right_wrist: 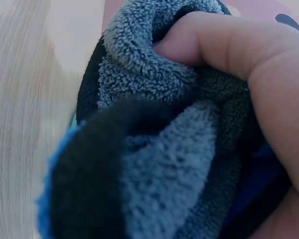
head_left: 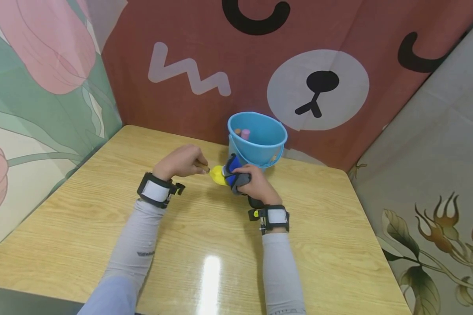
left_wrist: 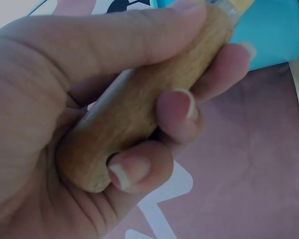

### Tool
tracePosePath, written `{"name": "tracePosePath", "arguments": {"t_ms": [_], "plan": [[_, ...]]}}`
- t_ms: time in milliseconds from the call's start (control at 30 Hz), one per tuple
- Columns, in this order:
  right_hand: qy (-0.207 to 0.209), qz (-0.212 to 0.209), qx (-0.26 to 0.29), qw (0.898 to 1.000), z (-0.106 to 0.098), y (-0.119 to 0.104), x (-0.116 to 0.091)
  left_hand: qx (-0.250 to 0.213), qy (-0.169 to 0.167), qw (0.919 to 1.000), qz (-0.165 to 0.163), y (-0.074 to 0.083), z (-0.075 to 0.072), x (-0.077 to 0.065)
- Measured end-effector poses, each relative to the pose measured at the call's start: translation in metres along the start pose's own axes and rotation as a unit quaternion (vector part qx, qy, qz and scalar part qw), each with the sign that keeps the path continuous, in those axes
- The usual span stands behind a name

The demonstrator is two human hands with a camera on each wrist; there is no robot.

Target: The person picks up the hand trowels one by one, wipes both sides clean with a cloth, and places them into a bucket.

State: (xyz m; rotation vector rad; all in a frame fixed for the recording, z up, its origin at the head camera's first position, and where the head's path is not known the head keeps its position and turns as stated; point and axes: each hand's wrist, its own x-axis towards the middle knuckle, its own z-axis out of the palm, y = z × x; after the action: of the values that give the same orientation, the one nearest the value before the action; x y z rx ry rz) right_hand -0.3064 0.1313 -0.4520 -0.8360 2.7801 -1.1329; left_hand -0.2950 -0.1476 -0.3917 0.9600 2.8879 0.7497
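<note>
My left hand (head_left: 184, 162) grips a wooden-handled tool by its handle (left_wrist: 139, 109), fingers curled around the wood. A metal collar (left_wrist: 226, 9) tops the handle, and beyond it the tool's yellow head (head_left: 218, 175) points toward the right hand. My right hand (head_left: 258, 186) holds a bunched, fuzzy grey and blue cloth (right_wrist: 164, 164) with black edging, the thumb pressed into a fold. In the head view the cloth meets the yellow head. The exact kind of tool is unclear, since the cloth covers part of its head.
Just behind the hands stands a light blue bucket (head_left: 256, 151) with a handle. Inside it show a pink piece (head_left: 245, 134) and a brown piece (head_left: 238, 131). The wooden table (head_left: 189, 218) meets a patterned backdrop at the back and sides.
</note>
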Motion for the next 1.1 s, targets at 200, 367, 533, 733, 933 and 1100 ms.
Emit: {"name": "tracePosePath", "arguments": {"t_ms": [200,367,533,733,933,1100], "plan": [[0.009,0.005,-0.008,1.0,-0.003,0.005,-0.001,-0.008,0.005,0.9999,-0.008,-0.002,-0.004,-0.003],[0.01,0.013,-0.009,1.0,-0.005,0.01,-0.003,-0.02,0.008,0.9998,-0.003,-0.005,-0.007,-0.006],[0.019,0.018,0.001,1.0,-0.009,0.014,-0.008,-0.044,0.014,0.9989,-0.005,-0.017,-0.013,-0.013],[0.034,0.013,0.035,0.999,-0.012,0.025,-0.01,-0.096,0.033,0.9946,-0.022,-0.034,-0.024,-0.025],[0.068,0.019,0.115,0.991,-0.011,0.034,-0.011,-0.123,0.079,0.9891,-0.024,-0.031,-0.028,-0.028],[0.091,0.034,0.18,0.979,-0.007,0.038,-0.011,-0.158,0.126,0.9794,0.009,-0.018,-0.02,-0.017]]}}
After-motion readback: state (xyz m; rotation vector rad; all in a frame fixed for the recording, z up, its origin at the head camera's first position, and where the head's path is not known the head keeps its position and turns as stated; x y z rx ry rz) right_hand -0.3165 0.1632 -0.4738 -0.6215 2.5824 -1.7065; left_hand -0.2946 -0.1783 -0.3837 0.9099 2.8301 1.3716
